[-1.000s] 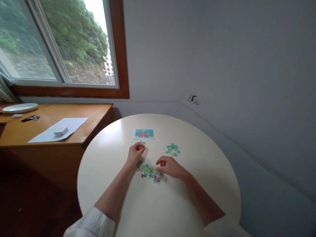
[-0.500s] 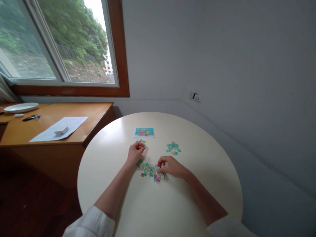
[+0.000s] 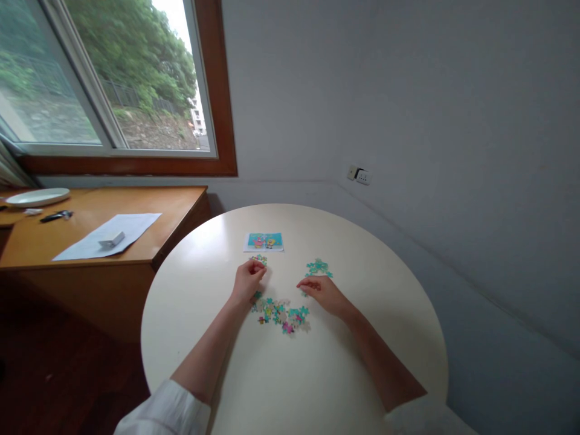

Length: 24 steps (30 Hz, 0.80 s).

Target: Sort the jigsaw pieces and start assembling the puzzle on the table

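On the white round table (image 3: 281, 380) lies a mixed pile of jigsaw puzzle pieces (image 3: 276, 313), teal, yellow, pink and pale. My left hand (image 3: 248, 280) rests just above the pile's left end, fingers pinched; what they hold, if anything, is too small to make out. Behind it shows a small multicoloured group of pieces (image 3: 259, 258). My right hand (image 3: 322, 292) is closed in a pinch at the near side of a teal group of pieces (image 3: 319, 266), partly covering it. A bit of a teal puzzle piece (image 3: 304, 294) shows under its fingers.
A picture card (image 3: 264, 241) with cartoon figures lies farther back on the table. To the left stands a wooden desk (image 3: 181, 208) with a paper sheet (image 3: 136, 226), a small white box (image 3: 112, 239) and a white plate (image 3: 38, 196). A wall (image 3: 475, 151) borders the right side.
My right hand has moved from the mixed pile away from me and slightly right, up to the teal group. My left hand has stayed nearly still.
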Motion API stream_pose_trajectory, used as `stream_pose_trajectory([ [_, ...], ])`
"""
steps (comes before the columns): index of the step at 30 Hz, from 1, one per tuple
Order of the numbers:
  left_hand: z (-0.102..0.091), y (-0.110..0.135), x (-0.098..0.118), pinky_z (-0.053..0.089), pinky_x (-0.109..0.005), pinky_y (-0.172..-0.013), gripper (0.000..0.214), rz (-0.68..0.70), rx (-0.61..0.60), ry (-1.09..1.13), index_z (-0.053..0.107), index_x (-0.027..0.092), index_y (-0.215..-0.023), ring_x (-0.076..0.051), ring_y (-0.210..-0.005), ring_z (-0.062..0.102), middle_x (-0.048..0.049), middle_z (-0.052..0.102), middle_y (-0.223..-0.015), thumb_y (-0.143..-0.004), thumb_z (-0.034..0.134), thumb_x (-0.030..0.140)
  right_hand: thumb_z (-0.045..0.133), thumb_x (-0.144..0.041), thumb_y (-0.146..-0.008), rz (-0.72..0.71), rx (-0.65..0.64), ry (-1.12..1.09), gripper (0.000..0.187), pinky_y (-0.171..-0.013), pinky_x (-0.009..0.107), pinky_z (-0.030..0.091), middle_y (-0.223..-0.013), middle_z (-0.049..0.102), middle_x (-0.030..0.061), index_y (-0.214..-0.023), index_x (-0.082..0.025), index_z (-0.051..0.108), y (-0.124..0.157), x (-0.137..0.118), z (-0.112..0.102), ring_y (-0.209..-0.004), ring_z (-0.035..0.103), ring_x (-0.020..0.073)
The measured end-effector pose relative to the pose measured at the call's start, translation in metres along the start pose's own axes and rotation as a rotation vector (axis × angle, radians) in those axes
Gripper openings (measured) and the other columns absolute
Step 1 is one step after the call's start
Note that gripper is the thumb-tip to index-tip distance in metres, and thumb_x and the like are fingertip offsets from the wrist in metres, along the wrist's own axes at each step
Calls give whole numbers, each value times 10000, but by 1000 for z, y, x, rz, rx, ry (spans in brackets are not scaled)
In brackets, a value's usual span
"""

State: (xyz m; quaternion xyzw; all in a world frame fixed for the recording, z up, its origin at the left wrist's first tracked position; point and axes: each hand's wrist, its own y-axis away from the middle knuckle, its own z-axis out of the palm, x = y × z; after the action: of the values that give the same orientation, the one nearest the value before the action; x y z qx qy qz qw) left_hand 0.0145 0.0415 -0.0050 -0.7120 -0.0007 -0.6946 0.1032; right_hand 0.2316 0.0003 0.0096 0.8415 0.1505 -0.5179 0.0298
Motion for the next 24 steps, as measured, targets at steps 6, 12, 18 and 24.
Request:
stream_pose_trajectory([
  [6, 0, 0, -1, 348, -211, -478, 188, 2, -6, -10, 576, 143, -588, -80, -458, 437, 39, 495, -463, -521, 667, 294, 474, -231, -678, 144, 263, 179, 150, -465, 221, 317, -496, 501, -36, -734, -170, 600, -3, 26, -25, -460, 436, 107],
  [12, 0, 3, 6, 364, -211, -488, 168, -4, -15, -3, 572, 144, -579, -80, -462, 450, 39, 501, -465, -521, 663, 273, 458, -207, -659, 114, 271, 277, 118, -467, 213, 313, -490, 467, -59, -748, -195, 534, -1, 33, -24, -451, 429, 101],
  [18, -1, 5, 9, 364, -215, -491, 160, -15, -31, 3, 573, 145, -579, -86, -469, 453, 41, 491, -464, -524, 665, 264, 455, -208, -683, 121, 351, 402, 83, -481, 226, 321, -506, 506, -48, -708, -206, 534, -2, 34, -24, -462, 443, 109],
  [24, 1, 4, 7, 359, -215, -494, 130, -18, -14, -16, 577, 141, -590, -90, -479, 458, 32, 509, -482, -545, 640, 245, 483, -186, -688, 147, 386, 481, 81, -529, 236, 337, -522, 493, -47, -742, -204, 541, -5, 33, -26, -497, 459, 115],
])
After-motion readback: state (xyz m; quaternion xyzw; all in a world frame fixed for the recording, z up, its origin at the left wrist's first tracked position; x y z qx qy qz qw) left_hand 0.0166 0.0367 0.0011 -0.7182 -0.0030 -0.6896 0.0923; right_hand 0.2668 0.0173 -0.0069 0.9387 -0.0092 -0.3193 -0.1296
